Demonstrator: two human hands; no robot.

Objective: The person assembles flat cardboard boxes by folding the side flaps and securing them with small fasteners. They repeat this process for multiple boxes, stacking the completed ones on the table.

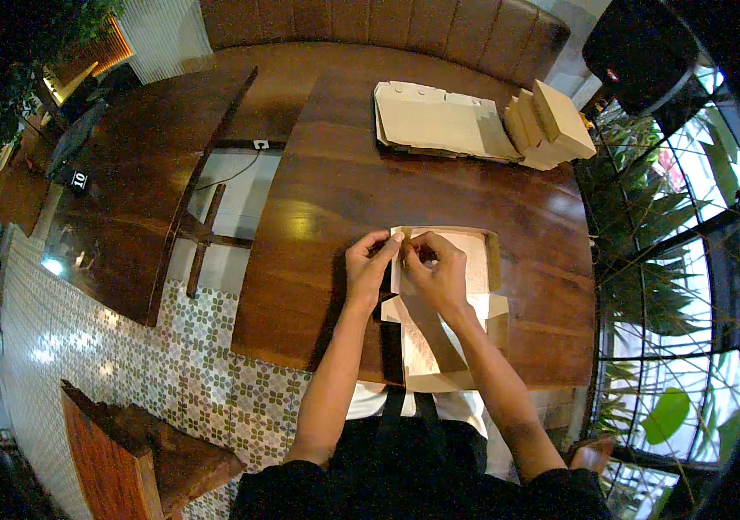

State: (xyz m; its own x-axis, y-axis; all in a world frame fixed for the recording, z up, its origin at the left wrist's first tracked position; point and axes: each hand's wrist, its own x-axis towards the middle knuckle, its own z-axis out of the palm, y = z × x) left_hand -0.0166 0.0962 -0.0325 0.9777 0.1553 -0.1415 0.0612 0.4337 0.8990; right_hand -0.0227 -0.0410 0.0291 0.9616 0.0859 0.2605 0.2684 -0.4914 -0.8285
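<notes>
A partly folded cardboard box point(493, 264) lies in front of me near the table's front edge, with its pale inside facing up. Its far half has raised walls, while the near half spreads flat toward my body. My left hand point(367, 267) pinches the box's far left corner between thumb and fingers. Just to the right, my right hand point(441, 270) is closed, its fingertips pressed together at the same corner flap. The exact fold between the fingertips is too small to make out.
On the wooden table point(318, 286), a stack of flat cardboard blanks point(448, 121) lies at the far right beside several folded boxes point(560, 126). A second table point(127, 191) bears a number stand point(79, 179). A wooden chair point(110, 451) stands lower left; a gridded window point(682, 286) borders the right.
</notes>
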